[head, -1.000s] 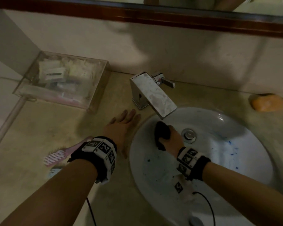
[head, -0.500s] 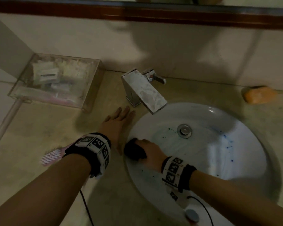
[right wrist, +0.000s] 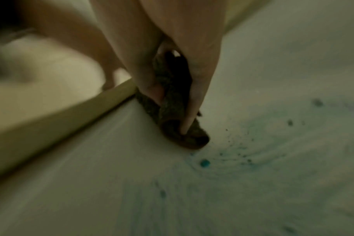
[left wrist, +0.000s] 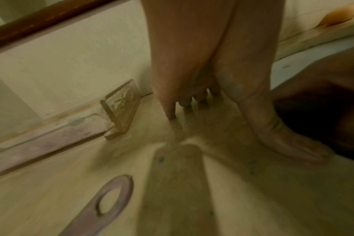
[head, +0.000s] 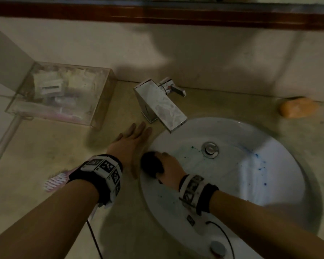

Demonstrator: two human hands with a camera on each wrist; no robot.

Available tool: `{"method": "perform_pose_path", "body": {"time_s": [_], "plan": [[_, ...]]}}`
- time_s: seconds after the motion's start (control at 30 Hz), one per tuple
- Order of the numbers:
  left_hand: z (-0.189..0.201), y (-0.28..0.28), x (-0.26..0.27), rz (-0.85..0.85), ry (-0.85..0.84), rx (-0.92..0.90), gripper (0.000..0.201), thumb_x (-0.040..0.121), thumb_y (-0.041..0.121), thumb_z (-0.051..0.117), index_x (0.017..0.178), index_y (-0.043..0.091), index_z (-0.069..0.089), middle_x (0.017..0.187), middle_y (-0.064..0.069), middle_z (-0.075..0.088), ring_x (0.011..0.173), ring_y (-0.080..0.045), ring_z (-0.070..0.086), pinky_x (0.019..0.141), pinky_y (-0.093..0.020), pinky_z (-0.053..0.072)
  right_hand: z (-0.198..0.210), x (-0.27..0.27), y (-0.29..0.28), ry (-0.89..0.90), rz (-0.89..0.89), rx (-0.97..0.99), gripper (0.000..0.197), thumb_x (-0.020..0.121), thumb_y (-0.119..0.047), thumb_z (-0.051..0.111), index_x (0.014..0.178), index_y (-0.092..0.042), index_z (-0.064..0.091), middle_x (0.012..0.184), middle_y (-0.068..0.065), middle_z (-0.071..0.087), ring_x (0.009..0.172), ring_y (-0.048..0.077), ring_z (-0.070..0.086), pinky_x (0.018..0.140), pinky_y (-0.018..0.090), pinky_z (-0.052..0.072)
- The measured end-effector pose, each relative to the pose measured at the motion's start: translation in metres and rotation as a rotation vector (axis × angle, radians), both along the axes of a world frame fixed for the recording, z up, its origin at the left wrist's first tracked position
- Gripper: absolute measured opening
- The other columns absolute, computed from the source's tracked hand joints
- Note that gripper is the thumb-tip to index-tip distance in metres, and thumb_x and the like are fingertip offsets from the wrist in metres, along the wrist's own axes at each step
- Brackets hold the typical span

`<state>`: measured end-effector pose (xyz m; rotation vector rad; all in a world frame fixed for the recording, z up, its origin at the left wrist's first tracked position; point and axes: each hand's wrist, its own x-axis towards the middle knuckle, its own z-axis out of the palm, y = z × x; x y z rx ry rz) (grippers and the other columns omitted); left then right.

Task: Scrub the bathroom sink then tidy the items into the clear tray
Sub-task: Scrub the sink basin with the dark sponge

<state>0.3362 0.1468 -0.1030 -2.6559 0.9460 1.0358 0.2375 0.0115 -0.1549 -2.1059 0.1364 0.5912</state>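
My right hand (head: 169, 170) curls its fingers and thumb around a dark, coarse scrubbing pad (head: 151, 164), pressed against the left inner wall of the round white ceramic sink (head: 269, 184), just under its rim. In the right wrist view the pad (right wrist: 172, 115) is folded, one fingertip dug into its lower edge, with blue-green specks of cleaner (right wrist: 205, 162) scattered on the basin just beyond it. More blue spots dot the bowl's right side, past the chrome drain plug (head: 210, 149).

My left hand (head: 131, 144) lies flat, fingers straight and spread, on the beige stone counter (head: 45, 156) just beside the sink's rim, holding nothing; the thumb sits close to the pad. Ahead of its fingertips stands the square chrome faucet (head: 160, 105), its spout reaching over the bowl.

The clear rectangular plastic tray (head: 101, 101) sits at the counter's back left, well apart from both hands. It holds white packets and a pink item along its near wall; I cannot make out what they are through the cloudy plastic.

A pink brush with white bristles (head: 55, 181) lies on the counter, partly hidden under my left wrist. The left wrist view shows only a handle end with a hanging hole (left wrist: 111, 201). An orange bar of soap (head: 297, 107) rests at the far right of the counter.
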Motion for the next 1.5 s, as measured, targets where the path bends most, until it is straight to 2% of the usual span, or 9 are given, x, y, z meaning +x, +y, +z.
{"method": "perform_pose_path", "body": {"time_s": [0.17, 0.33, 0.43, 0.53, 0.67, 0.8, 1.1, 1.37, 1.5], "plan": [[-0.002, -0.002, 0.0, 0.001, -0.011, 0.033, 0.145, 0.052, 0.048, 0.087, 0.146, 0.03, -0.022, 0.157, 0.008, -0.025, 0.147, -0.022, -0.015, 0.121, -0.046, 0.01, 0.002, -0.028, -0.011, 0.057, 0.431, 0.035, 0.047, 0.086, -0.006, 0.063, 0.131, 0.001, 0.05, 0.127, 0.025, 0.053, 0.117, 0.033, 0.051, 0.105, 0.038, 0.038], [-0.003, -0.001, 0.002, 0.003, 0.007, 0.045, 0.152, 0.045, 0.048, 0.09, 0.146, 0.031, -0.023, 0.156, 0.008, -0.025, 0.147, -0.022, -0.016, 0.121, -0.048, 0.011, 0.01, -0.037, -0.034, 0.123, 0.551, 0.018, 0.052, 0.089, -0.008, 0.061, 0.137, -0.001, 0.041, 0.138, 0.021, 0.047, 0.127, 0.029, 0.044, 0.107, 0.033, 0.032], [-0.006, 0.001, 0.003, -0.018, -0.001, 0.049, 0.155, 0.042, 0.051, 0.09, 0.145, 0.031, -0.025, 0.156, 0.008, -0.027, 0.147, -0.022, -0.017, 0.121, -0.049, 0.011, 0.006, -0.052, -0.014, 0.129, 0.659, 0.025, 0.044, 0.087, -0.012, 0.062, 0.127, 0.003, 0.051, 0.126, 0.027, 0.053, 0.117, 0.034, 0.051, 0.099, 0.034, 0.038], [-0.007, 0.001, 0.002, -0.013, -0.01, 0.051, 0.154, 0.043, 0.051, 0.089, 0.145, 0.03, -0.024, 0.156, 0.008, -0.026, 0.147, -0.022, -0.017, 0.12, -0.048, 0.011, -0.003, -0.046, -0.003, 0.075, 0.541, 0.035, 0.05, 0.078, -0.024, 0.055, 0.12, 0.002, 0.056, 0.116, 0.028, 0.057, 0.107, 0.034, 0.055, 0.092, 0.029, 0.04], [-0.005, -0.001, 0.001, -0.007, -0.006, 0.048, 0.151, 0.045, 0.05, 0.088, 0.145, 0.031, -0.024, 0.156, 0.009, -0.026, 0.147, -0.022, -0.017, 0.12, -0.046, 0.012, -0.02, -0.024, -0.002, 0.016, 0.349, -0.034, 0.048, 0.083, -0.014, 0.062, 0.128, -0.007, 0.051, 0.119, 0.022, 0.053, 0.107, 0.034, 0.055, 0.093, 0.037, 0.047], [-0.003, -0.001, 0.001, 0.014, -0.004, 0.039, 0.147, 0.049, 0.047, 0.088, 0.146, 0.032, -0.021, 0.156, 0.01, -0.025, 0.147, -0.02, -0.015, 0.121, -0.045, 0.012, -0.03, -0.002, -0.005, 0.076, 0.195, -0.147, 0.059, 0.08, -0.032, 0.067, 0.13, -0.012, 0.043, 0.119, 0.02, 0.05, 0.107, 0.034, 0.054, 0.087, 0.034, 0.047], [-0.005, 0.001, 0.001, 0.01, -0.011, 0.006, 0.143, 0.053, 0.046, 0.088, 0.147, 0.032, -0.02, 0.157, 0.009, -0.024, 0.147, -0.02, -0.015, 0.122, -0.048, 0.013, -0.005, -0.039, 0.0, 0.141, 0.617, 0.044, 0.05, 0.079, -0.011, 0.072, 0.123, -0.001, 0.05, 0.119, 0.023, 0.059, 0.109, 0.03, 0.056, 0.084, 0.03, 0.041], [-0.001, -0.002, 0.0, 0.01, 0.002, 0.033, 0.147, 0.049, 0.045, 0.089, 0.147, 0.031, -0.02, 0.157, 0.008, -0.026, 0.147, -0.021, -0.015, 0.121, -0.048, 0.012, -0.027, 0.005, -0.009, 0.115, 0.186, -0.226, 0.06, 0.09, -0.024, 0.058, 0.143, -0.016, 0.031, 0.127, 0.021, 0.044, 0.112, 0.036, 0.052, 0.091, 0.035, 0.045], [-0.005, 0.0, 0.002, 0.002, -0.01, 0.019, 0.145, 0.052, 0.048, 0.087, 0.143, 0.035, -0.025, 0.157, 0.009, -0.025, 0.147, -0.02, -0.015, 0.121, -0.048, 0.014, -0.022, 0.011, -0.018, 0.121, 0.051, -0.201, 0.05, 0.087, -0.025, 0.061, 0.131, -0.008, 0.044, 0.122, 0.02, 0.055, 0.11, 0.034, 0.055, 0.083, 0.031, 0.043]]}}
